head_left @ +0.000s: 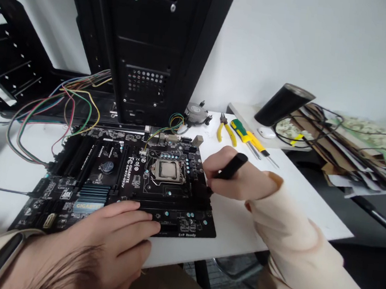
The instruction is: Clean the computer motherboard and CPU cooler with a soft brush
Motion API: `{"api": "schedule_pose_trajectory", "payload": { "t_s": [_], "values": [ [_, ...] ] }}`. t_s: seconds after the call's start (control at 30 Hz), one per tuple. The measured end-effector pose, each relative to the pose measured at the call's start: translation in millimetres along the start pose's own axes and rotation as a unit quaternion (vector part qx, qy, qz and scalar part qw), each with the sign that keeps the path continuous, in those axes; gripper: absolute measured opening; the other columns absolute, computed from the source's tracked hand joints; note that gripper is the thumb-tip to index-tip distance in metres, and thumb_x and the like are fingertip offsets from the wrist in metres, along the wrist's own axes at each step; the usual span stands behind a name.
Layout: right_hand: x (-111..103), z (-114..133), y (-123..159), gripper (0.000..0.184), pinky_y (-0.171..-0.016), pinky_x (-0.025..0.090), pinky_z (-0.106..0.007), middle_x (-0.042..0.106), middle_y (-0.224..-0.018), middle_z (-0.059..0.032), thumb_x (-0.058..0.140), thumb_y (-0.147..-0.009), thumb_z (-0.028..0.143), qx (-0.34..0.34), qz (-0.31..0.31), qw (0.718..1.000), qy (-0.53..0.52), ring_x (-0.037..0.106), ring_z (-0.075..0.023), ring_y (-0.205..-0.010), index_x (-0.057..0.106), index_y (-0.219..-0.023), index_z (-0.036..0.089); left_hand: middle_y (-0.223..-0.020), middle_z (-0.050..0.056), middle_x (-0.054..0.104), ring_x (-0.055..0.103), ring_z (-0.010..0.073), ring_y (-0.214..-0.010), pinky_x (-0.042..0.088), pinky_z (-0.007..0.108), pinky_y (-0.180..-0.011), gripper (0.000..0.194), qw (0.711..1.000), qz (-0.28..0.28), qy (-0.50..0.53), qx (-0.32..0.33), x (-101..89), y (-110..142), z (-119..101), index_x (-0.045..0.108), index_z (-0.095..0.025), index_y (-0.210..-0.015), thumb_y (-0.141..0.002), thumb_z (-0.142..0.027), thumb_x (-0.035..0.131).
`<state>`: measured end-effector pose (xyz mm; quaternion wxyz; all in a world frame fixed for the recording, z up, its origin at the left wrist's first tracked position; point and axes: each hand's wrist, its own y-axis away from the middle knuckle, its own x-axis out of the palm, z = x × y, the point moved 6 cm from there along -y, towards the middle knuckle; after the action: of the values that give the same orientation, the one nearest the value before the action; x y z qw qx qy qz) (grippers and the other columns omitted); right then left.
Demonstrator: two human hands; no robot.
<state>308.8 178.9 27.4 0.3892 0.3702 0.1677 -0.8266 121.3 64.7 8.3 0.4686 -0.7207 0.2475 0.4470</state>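
Note:
A black motherboard (131, 170) lies flat on the white table, with a silver processor (168, 170) seated in its socket. My left hand (114, 237) rests across the board's near edge, fingers stretched out and lying flat beside a blue-grey heat sink (91, 198). At the board's right edge, my right hand (234, 176) is closed around a thick black cylindrical handle (234, 165). The handle slants down toward the board, and its lower end is dark and hard to make out. Coloured wires (23, 145) run to the board's left side.
Behind the board stands a black computer case (148, 43). A cooler (198, 114) sits near its base. Pliers (227, 130) and two screwdrivers (248, 139) lie at the back right. Farther right are a black cylinder (283, 105), a white mouse (266, 132) and stacked cardboard (331, 145).

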Motion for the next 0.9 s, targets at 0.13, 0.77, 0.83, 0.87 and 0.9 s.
{"api": "schedule_pose_trajectory", "payload": {
  "t_s": [0.13, 0.77, 0.83, 0.87, 0.9],
  "values": [
    [-2, -9, 0, 0.017, -0.041, 0.021, -0.022, 0.03, -0.046, 0.0059, 0.047, -0.061, 0.017, 0.055, -0.001, 0.998, 0.02, 0.029, -0.0063, -0.045, 0.038, -0.047, 0.019, -0.107, -0.002, 0.072, 0.062, 0.0132, -0.106, 0.026, 0.026, -0.118, 0.014, 1.0, 0.002, -0.012, 0.017, -0.7, -2, -2, 0.068, -0.019, -0.092, -0.092, -0.022, 0.054],
    [-8, 1, 1, 0.01, -0.052, 0.04, -0.022, 0.062, -0.062, -0.001, 0.061, -0.077, 0.023, -0.003, -0.055, 0.998, -0.024, 0.053, -0.0102, -0.056, 0.064, -0.071, 0.016, -0.119, 0.0, 0.069, 0.061, 0.0148, -0.111, 0.03, 0.03, -0.117, 0.016, 1.0, 0.019, -0.016, 0.001, 3.9, 6, -1, 0.068, -0.019, -0.097, -0.092, -0.024, 0.054],
    [-4, 0, 0, 0.011, -0.049, 0.037, -0.021, 0.057, -0.057, 0.001, 0.058, -0.075, 0.019, 0.011, -0.028, 1.0, -0.005, 0.048, -0.0088, -0.052, 0.061, -0.064, 0.016, -0.119, 0.0, 0.069, 0.061, 0.0148, -0.112, 0.029, 0.03, -0.118, 0.017, 1.0, 0.016, -0.022, 0.003, 3.1, 6, -1, 0.068, -0.019, -0.098, -0.093, -0.024, 0.054],
    [-4, -2, 1, 0.012, -0.047, 0.035, -0.021, 0.054, -0.055, 0.0019, 0.056, -0.073, 0.016, 0.021, -0.023, 0.999, 0.006, 0.046, -0.0083, -0.051, 0.059, -0.061, 0.016, -0.119, 0.0, 0.069, 0.061, 0.0146, -0.112, 0.028, 0.029, -0.118, 0.017, 0.999, 0.016, -0.027, 0.005, 2.8, 6, -1, 0.069, -0.019, -0.098, -0.093, -0.024, 0.053],
    [-5, -4, 2, 0.013, -0.046, 0.033, -0.021, 0.052, -0.053, 0.0026, 0.055, -0.071, 0.015, 0.034, -0.023, 0.999, 0.018, 0.043, -0.0079, -0.05, 0.057, -0.058, 0.016, -0.119, -0.001, 0.069, 0.061, 0.0145, -0.112, 0.028, 0.029, -0.118, 0.017, 0.999, 0.018, -0.032, 0.008, 2.9, 6, -1, 0.069, -0.019, -0.099, -0.094, -0.023, 0.053]
  ]
}}
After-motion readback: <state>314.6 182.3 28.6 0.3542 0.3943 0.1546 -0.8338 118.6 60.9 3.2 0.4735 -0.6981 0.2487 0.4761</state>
